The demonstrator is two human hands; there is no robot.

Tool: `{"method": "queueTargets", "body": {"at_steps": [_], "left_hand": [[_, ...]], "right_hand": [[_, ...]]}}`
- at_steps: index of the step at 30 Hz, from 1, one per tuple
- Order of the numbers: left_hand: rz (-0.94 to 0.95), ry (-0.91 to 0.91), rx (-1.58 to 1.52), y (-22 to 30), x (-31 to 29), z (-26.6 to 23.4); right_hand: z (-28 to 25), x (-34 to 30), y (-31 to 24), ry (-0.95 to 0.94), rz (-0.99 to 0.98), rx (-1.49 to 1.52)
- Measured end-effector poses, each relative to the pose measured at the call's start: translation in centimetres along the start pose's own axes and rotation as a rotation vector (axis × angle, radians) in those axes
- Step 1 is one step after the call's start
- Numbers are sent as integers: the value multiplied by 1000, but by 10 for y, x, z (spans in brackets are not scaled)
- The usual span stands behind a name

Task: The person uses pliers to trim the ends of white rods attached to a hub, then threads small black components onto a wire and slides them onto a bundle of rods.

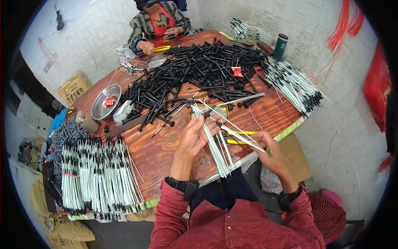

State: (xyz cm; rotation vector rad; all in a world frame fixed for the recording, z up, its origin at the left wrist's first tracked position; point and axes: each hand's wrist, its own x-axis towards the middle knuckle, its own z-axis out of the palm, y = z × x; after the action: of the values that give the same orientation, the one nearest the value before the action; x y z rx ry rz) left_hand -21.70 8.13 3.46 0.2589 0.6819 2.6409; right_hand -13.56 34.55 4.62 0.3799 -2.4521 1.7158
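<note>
Head view shows us our left grip (pixel 194 135) closed on a bundle of white rods (pixel 216 155) slanting down toward our body, while our right grip (pixel 270 149) pinches the ends of separate white sticks (pixel 243 138) stretching between both. Under those sticks a yellow-handled tool (pixel 237 142) lies on the counter (pixel 153 166); beyond both grips spreads a heap of black parts (pixel 199 66).

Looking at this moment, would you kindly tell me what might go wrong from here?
1. The bundle of thin white rods fans out from the left hand, so a loose grip might scatter some.
2. The long white rods angled into the right hand cross over a yellow-handled metal tool and could snag it.
3. The heaped black-tipped white rods reach the brown wooden table's edge; a bump might spill them.
</note>
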Motion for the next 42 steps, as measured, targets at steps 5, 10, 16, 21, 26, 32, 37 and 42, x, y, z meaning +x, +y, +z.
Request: {"method": "queueTargets", "body": {"at_steps": [5, 10, 16, 21, 26, 32, 37, 42], "left_hand": [[57, 29, 34, -2, -4, 5], [52, 96, 55, 0, -2, 1], [75, -1, 16, -1, 0, -4], [53, -157, -172, -3, 2, -10], [88, -18, 63, -1, -2, 4], [128, 155, 145, -1, -3, -3], [115, 143, 103, 0, -1, 4], [107, 146, 22, -1, 1, 5]], "right_hand": [[10, -8, -12, -74, -27, -61], [18, -12, -8, -188, 55, 42], [24, -11, -13, -308, 286, 389], [34, -17, -1, -569, 704, 1270], [44, -27, -1, -463, 548, 828], [31, -16, -21, -96, 29, 106], [41, -14, -16, 51, -20, -153], [47, -10, -7, 118, -5, -98]]}}
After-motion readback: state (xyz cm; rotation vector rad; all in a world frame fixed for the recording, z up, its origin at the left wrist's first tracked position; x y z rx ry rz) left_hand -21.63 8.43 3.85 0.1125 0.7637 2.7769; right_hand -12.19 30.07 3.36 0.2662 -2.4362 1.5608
